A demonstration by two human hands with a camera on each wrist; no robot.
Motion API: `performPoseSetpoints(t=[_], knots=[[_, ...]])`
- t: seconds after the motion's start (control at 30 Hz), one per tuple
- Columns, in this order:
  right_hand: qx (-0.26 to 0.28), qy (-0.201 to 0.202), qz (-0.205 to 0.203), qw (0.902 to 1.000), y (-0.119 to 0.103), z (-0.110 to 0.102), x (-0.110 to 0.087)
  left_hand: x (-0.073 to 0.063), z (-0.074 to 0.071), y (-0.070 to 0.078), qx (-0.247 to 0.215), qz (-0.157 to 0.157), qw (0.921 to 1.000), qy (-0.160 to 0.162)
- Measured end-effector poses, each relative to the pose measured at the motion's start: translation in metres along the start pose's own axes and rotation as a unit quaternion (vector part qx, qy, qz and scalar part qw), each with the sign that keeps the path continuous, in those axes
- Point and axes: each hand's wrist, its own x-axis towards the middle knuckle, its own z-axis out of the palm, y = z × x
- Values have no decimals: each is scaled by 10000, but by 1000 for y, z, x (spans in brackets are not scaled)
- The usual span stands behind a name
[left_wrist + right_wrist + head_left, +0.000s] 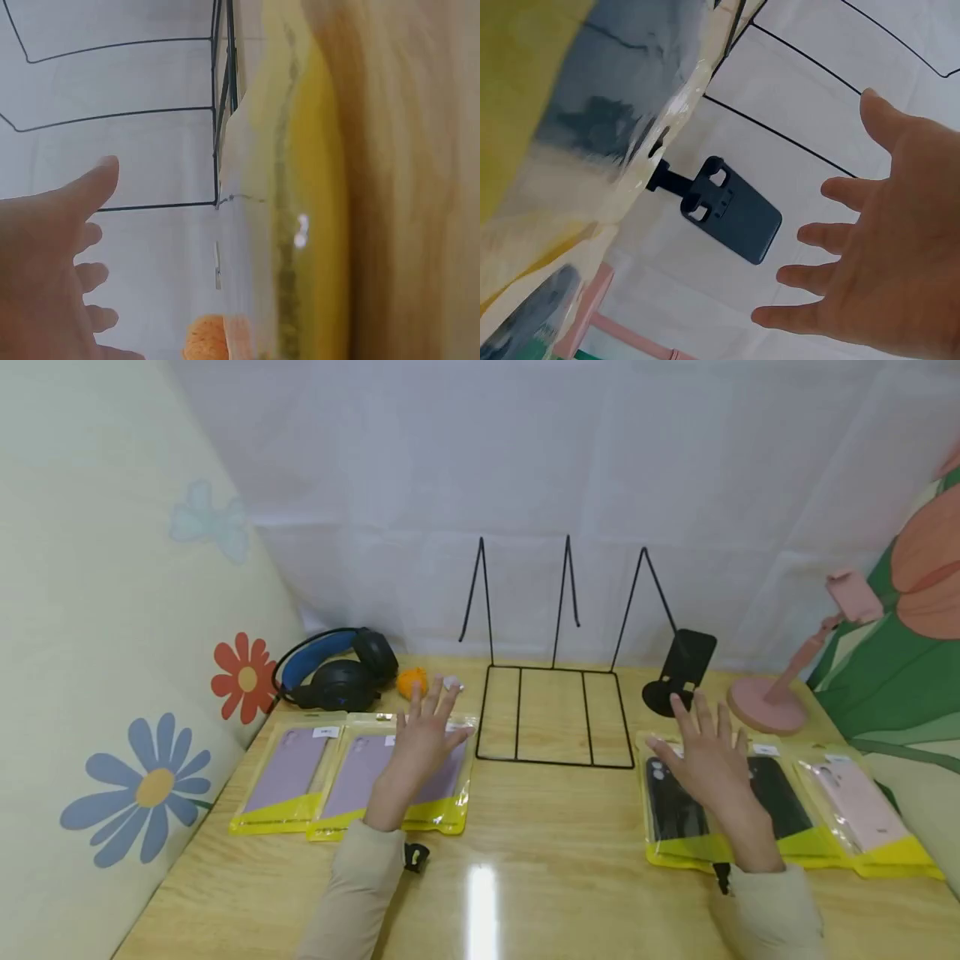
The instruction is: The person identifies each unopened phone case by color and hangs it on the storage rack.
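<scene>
My left hand [422, 739], fingers spread and holding nothing, hovers over purple phone cases in clear and yellow packets; one such packet [352, 777] lies beneath it and another packaged purple case [285, 772] lies to its left. On the other side, my right hand [708, 764] is likewise spread and empty above packets with dark phone cases [780, 797]. A packaged pink case [862, 802] lies at the far right. Between the hands, farther back, stands a black wire rack [555, 762] with three tall bent prongs. Both wrist views show fingers apart with nothing in them.
Black and blue headphones [341, 683] sit at the back left, near a small orange object [412, 682] and a small white one [453, 682]. A black phone stand [690, 656] and a pink stand [768, 703] are at the back right. A white cloth hangs behind.
</scene>
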Motion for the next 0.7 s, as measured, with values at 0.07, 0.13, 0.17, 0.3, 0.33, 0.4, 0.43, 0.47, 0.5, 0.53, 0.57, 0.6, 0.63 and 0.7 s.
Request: performPoseSetpoints(t=[0.07, 0.13, 0.17, 0.3, 0.33, 0.4, 0.43, 0.47, 0.5, 0.53, 0.57, 0.6, 0.63, 0.7], knots=[[-52, -97, 59, 9999, 6, -1, -7, 1, 4, 2, -100, 123, 9997, -161], [-98, -271, 148, 9995, 10, 1, -15, 2, 8, 4, -157, 269, 9986, -423], [-112, -393, 209, 9989, 12, 2, -19, 2, 11, 5, -185, 338, 9977, -561], [-56, -1121, 729, 9910, 15, 9, -30, 3, 19, 6, -291, 599, 9927, -1007], [-56, -1309, 886, 9874, 14, 10, -31, 3, 20, 6, -340, 620, 9918, -1064], [-89, -1612, 1122, 9805, 13, 13, -31, 4, 23, 5, -446, 693, 9909, -1066], [-134, -1712, 1197, 9778, 12, 14, -30, 5, 25, 5, -479, 707, 9907, -1059], [-226, -1786, 1235, 9759, 11, 15, -30, 5, 27, 4, -484, 739, 9907, -1037], [-309, -1837, 1263, 9744, 11, 17, -29, 5, 28, 4, -522, 723, 9905, -1047], [-387, -1874, 1300, 9729, 10, 18, -29, 5, 30, 5, -545, 728, 9905, -1029], [-458, -1896, 1317, 9719, 10, 19, -29, 5, 32, 5, -557, 741, 9905, -1011], [-526, -1904, 1341, 9711, 10, 20, -30, 5, 34, 5, -543, 724, 9906, -1030], [-577, -1913, 1377, 9701, 10, 21, -30, 5, 35, 6, -528, 699, 9905, -1057], [-643, -1903, 1422, 9692, 10, 23, -31, 3, 37, 7, -547, 639, 9905, -1091]])
